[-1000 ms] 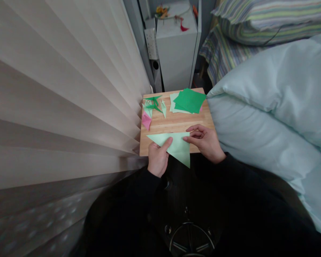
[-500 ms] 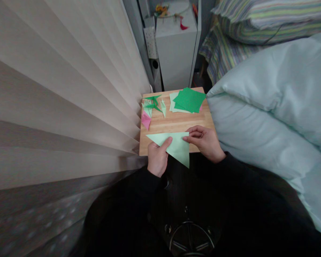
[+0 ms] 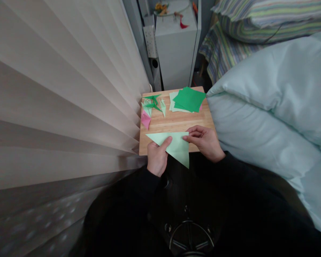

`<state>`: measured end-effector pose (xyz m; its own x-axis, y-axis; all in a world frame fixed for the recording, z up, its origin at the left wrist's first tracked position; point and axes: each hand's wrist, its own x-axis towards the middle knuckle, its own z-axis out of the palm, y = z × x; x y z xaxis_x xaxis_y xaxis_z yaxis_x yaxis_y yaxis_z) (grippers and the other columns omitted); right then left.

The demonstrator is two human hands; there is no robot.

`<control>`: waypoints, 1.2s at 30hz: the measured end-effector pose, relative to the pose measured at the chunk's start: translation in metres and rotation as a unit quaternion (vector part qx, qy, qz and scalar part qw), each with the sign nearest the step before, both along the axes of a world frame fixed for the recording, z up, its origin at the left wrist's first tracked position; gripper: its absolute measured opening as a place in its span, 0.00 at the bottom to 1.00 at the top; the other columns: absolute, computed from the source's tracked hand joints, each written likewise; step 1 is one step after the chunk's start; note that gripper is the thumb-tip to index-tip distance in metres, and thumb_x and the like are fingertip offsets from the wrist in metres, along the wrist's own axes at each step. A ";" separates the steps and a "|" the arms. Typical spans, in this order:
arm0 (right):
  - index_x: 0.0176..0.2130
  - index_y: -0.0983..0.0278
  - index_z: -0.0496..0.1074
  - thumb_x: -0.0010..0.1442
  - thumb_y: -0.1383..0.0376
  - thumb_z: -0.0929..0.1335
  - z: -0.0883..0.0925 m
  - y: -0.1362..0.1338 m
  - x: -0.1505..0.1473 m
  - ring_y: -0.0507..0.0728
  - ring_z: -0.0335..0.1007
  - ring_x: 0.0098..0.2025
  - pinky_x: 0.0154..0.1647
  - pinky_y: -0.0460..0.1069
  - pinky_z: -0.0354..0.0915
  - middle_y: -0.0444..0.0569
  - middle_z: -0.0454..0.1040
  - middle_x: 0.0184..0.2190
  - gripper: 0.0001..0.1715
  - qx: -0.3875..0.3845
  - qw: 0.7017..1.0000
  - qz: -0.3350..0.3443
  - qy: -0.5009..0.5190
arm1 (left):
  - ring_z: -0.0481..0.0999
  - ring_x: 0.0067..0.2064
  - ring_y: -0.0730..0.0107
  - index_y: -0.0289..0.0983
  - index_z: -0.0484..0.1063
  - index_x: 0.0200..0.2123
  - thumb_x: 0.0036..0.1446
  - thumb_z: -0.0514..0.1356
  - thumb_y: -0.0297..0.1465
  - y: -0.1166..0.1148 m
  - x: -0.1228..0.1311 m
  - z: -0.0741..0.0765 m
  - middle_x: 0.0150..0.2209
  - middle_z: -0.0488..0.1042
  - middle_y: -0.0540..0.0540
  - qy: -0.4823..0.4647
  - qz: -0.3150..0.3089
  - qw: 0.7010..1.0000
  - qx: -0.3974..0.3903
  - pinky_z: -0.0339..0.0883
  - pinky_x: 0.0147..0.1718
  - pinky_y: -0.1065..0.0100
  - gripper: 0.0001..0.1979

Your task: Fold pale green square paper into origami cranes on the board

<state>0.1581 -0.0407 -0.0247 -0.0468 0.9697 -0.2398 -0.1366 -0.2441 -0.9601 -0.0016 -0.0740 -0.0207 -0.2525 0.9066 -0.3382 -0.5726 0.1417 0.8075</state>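
A pale green sheet of origami paper [image 3: 178,147], folded into a triangle, is held over the near edge of a small wooden table [image 3: 173,124]. My left hand [image 3: 158,156] grips its long slanting side, thumb on top and the fingers hidden beneath. At the upper right edge of the triangle, my right hand [image 3: 205,142] pinches the paper between thumb and fingers. One corner of the triangle points left, another hangs down past the table's near edge.
Folded green paper figures [image 3: 152,102] and a folded pink piece [image 3: 146,119] lie at the table's far left. Loose green sheets [image 3: 189,100] are stacked at the far right. A pleated curtain [image 3: 96,89] borders the left, a pale duvet [image 3: 251,107] the right, a white cabinet [image 3: 176,53] beyond.
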 end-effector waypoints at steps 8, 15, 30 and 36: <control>0.29 0.62 0.76 0.37 0.56 0.83 -0.001 0.002 0.002 0.52 0.72 0.26 0.31 0.49 0.67 0.43 0.78 0.23 0.22 0.021 0.997 -0.073 -0.034 | 0.85 0.37 0.56 0.32 0.82 0.36 0.39 0.80 0.36 -0.005 -0.006 -0.004 0.36 0.85 0.40 0.025 -0.105 0.993 -0.055 0.81 0.41 0.57 0.21; 0.29 0.62 0.77 0.37 0.58 0.84 -0.003 0.003 0.003 0.52 0.71 0.26 0.30 0.48 0.66 0.43 0.78 0.23 0.22 0.027 0.993 -0.104 -0.040 | 0.85 0.36 0.57 0.33 0.83 0.38 0.40 0.79 0.36 -0.005 -0.008 -0.004 0.37 0.86 0.40 0.042 -0.108 0.992 -0.047 0.81 0.39 0.57 0.21; 0.44 0.63 0.81 0.41 0.60 0.83 -0.011 -0.025 -0.029 0.63 0.82 0.44 0.52 0.59 0.74 0.51 0.86 0.44 0.29 -0.070 0.991 0.028 0.108 | 0.84 0.40 0.63 0.35 0.85 0.36 0.42 0.79 0.34 0.000 -0.010 -0.011 0.40 0.86 0.42 0.096 -0.068 0.993 0.005 0.75 0.48 0.62 0.17; 0.43 0.63 0.81 0.40 0.62 0.83 -0.011 -0.025 -0.030 0.64 0.83 0.45 0.52 0.58 0.75 0.52 0.86 0.44 0.29 -0.088 0.990 0.019 0.107 | 0.84 0.39 0.61 0.34 0.85 0.35 0.42 0.79 0.35 0.003 -0.016 -0.008 0.38 0.86 0.41 0.096 -0.085 0.992 -0.008 0.75 0.47 0.61 0.17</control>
<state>0.1276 -0.0658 -0.0361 -0.1503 0.9099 -0.3865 -0.3199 -0.4147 -0.8519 -0.0178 -0.0708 -0.0286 -0.1574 0.9366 -0.3130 -0.3752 0.2365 0.8963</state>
